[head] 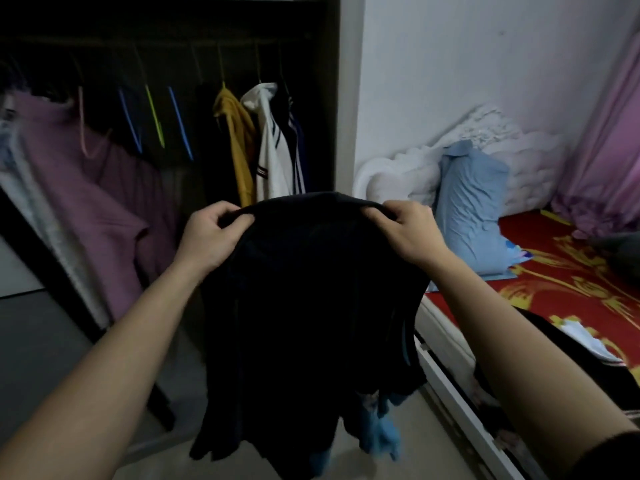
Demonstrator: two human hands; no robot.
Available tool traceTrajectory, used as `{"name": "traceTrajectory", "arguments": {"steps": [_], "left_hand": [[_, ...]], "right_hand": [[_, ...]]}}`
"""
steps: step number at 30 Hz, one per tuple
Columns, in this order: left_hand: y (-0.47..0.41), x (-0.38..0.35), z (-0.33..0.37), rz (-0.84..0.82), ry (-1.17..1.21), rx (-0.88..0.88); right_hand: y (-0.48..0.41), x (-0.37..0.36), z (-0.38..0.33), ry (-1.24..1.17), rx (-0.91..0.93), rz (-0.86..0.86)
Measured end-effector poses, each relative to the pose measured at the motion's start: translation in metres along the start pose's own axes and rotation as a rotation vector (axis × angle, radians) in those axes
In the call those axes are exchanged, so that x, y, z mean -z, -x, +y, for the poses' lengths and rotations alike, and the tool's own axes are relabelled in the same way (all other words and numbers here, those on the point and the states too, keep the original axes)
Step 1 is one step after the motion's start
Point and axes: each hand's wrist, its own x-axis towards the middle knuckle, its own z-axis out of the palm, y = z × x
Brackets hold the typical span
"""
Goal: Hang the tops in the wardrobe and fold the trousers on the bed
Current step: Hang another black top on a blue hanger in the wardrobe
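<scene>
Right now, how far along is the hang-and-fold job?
Done: a yellow top and a white striped top hang in the wardrobe. In hand: left hand and right hand pinch a dark garment by its upper edge, not hung yet. Left: coloured hangers are bare; dark clothing lies loose on the bed.

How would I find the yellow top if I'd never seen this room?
Look into the dark open wardrobe on the left of the room, at the clothes hanging inside. Near the right end, the yellow top hangs just left of a white top with dark stripes and right of some bare coloured hangers. It is the only mustard-yellow garment there.
</scene>
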Motion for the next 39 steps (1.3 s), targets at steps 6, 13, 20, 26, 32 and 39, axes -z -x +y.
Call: {"name": "traceTrajectory", "arguments": {"steps": [6,13,20,26,32,39], "left_hand": [[-0.013,0.006,0.006,0.228,0.127,-0.176],[-0.041,0.014,0.005,0.359,0.116,-0.320],[-0.087,0.072,-0.088,0.704,-0.124,-0.013],[-0.088,0.100,-0.170,0.567,-0.273,0.409],[-0.094,0.061,-0.183,0.334,-0.253,0.452],[-0.161,0.049,-0.162,-0.147,0.090,0.287]], "right_hand": [[-0.003,-0.033,0.011,-0.116,-0.008,-0.519],[-0.018,-0.155,0.063,0.016,-0.128,-0.896],[-0.083,-0.232,0.047,-0.499,-0.172,-0.847],[-0.155,-0.239,-0.048,-0.563,0.286,-0.660],[-0.186,-0.267,-0.089,-0.785,0.376,-0.672],[-0.216,-0.301,-0.095,-0.668,0.483,-0.833]]}}
